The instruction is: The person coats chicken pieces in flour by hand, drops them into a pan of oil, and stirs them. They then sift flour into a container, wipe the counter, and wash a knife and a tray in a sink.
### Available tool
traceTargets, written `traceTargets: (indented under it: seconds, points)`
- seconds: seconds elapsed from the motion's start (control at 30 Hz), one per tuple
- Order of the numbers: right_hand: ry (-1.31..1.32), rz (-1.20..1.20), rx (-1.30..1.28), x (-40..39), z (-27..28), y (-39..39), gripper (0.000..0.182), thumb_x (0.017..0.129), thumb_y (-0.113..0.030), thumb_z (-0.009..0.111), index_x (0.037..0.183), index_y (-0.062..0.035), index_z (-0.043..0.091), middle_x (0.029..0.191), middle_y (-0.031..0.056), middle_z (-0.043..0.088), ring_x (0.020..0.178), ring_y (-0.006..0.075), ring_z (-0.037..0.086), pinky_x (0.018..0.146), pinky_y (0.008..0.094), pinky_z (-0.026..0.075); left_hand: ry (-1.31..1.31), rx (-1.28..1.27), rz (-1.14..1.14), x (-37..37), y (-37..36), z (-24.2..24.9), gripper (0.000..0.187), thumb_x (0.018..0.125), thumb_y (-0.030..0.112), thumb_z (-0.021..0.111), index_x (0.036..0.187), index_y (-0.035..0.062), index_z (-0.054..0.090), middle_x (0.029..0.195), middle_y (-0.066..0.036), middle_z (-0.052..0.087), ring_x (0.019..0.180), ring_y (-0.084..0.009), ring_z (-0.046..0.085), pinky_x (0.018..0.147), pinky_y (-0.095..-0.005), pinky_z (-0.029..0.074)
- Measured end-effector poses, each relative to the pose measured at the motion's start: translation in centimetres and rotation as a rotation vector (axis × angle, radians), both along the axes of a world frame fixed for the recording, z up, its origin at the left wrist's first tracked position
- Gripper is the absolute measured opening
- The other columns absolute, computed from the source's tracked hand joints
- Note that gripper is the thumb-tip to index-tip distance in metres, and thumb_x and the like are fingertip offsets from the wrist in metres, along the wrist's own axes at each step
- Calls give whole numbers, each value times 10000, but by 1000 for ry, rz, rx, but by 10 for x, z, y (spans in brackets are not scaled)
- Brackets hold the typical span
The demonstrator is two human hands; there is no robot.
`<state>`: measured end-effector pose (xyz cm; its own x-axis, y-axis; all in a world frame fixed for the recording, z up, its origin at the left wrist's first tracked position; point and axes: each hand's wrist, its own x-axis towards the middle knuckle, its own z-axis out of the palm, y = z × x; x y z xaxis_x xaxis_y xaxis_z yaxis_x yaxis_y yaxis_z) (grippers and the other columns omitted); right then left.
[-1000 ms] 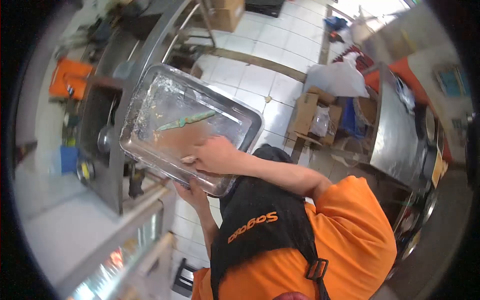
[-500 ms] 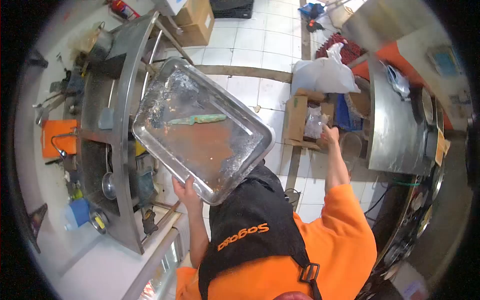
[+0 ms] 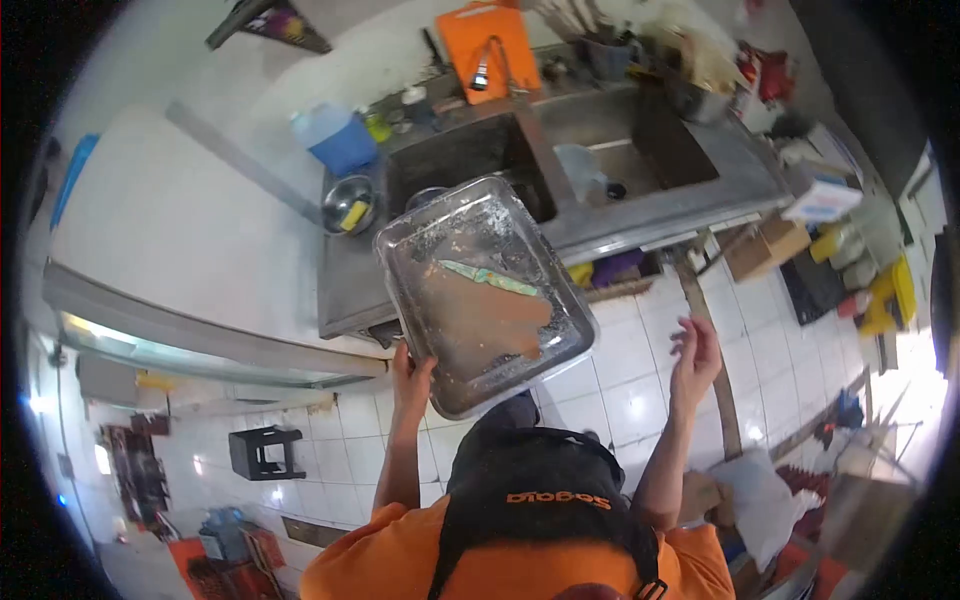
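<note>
A metal tray is tilted in front of me, with my left hand gripping its near left edge. Brown residue and pale smears cover its inside, and a green knife lies across it. The tray's far end overlaps the front of the sink counter in view. Out to the right, over the floor, my right hand is raised with its fingers apart and nothing in it.
Beyond the tray stands a metal counter with two basins, a faucet, an orange board, a steel bowl and a blue container. A black stool is at lower left. White bags lie at lower right.
The view has turned left from the cardboard box to the sink. My right hand has come away from the box. My left hand still holds the tray with the knife in it.
</note>
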<state>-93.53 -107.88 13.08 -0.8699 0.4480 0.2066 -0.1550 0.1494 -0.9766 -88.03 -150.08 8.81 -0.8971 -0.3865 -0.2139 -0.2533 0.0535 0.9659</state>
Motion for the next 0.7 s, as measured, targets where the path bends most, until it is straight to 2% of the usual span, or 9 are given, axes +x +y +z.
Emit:
traceTargets:
  seconds: [0.07, 0.17, 0.3, 0.37, 0.43, 0.5, 0.6, 0.63, 0.7]
  points:
    - [1, 137, 59, -26, 23, 36, 217, 979, -88, 530, 1161, 6, 601, 988, 93, 690, 810, 111, 631, 663, 229, 487, 59, -117, -33, -30, 47, -10, 403, 834, 137, 639, 1211, 66, 518, 821, -26, 544, 534, -71, 455, 398, -250, 346]
    - [-54, 399, 179, -67, 24, -12, 207, 945, -72, 559, 1120, 1, 641, 944, 107, 710, 838, 121, 652, 728, 270, 520, -15, -187, 71, -42, 33, -27, 550, 845, 171, 659, 1340, 37, 461, 929, -82, 562, 636, -126, 530, 486, -283, 438]
    - [66, 696, 420, -85, 5, -53, 335, 894, -74, 576, 1219, 8, 588, 1152, 221, 649, 999, 399, 648, 878, 402, 524, 20, -442, 2, -44, 29, -24, 686, 849, 168, 669, 1439, -7, 366, 1144, -163, 561, 807, -234, 602, 700, -345, 513]
    - [239, 590, 646, -110, -45, -70, 422, 900, -109, 573, 1296, 22, 509, 1246, 247, 585, 1076, 430, 597, 941, 432, 491, 123, -706, -53, -61, 32, -24, 672, 852, 165, 664, 1428, -20, 372, 1221, -192, 559, 883, -280, 624, 799, -362, 511]
    - [280, 571, 822, -144, -65, -88, 529, 906, -163, 569, 1355, 58, 396, 1334, 308, 490, 1210, 466, 491, 1030, 489, 423, 102, -580, -86, -72, 65, 14, 618, 851, 149, 655, 1387, -26, 403, 1203, -222, 586, 937, -299, 639, 847, -365, 496]
    - [-16, 696, 956, -184, -45, -101, 514, 898, -199, 581, 1301, 78, 425, 1305, 327, 498, 1204, 462, 497, 1017, 501, 427, 47, -508, -107, -114, 75, 38, 572, 849, 133, 648, 1352, -25, 428, 1163, -240, 613, 959, -296, 651, 852, -358, 493]
    - [-120, 781, 1172, -193, -86, -90, 588, 874, -240, 612, 1335, 55, 396, 1250, 293, 534, 1088, 443, 550, 939, 515, 459, 324, -792, 26, -115, 99, -39, 465, 842, 97, 624, 1275, 14, 474, 999, -212, 646, 833, -255, 662, 735, -356, 501]
    - [-89, 778, 1257, -202, -108, -86, 630, 864, -252, 624, 1365, 38, 375, 1230, 271, 551, 1032, 434, 576, 904, 519, 474, 183, -463, -55, -116, 110, -38, 383, 838, 79, 600, 1204, 38, 494, 939, -208, 659, 835, -280, 686, 721, -374, 502]
    - [-227, 792, 1123, -208, -149, -84, 591, 886, -300, 619, 1334, 26, 414, 1198, 260, 571, 987, 398, 604, 862, 494, 494, 132, -500, -72, -106, 145, -8, 322, 836, 80, 591, 1144, 54, 503, 873, -212, 659, 848, -327, 694, 714, -405, 506]
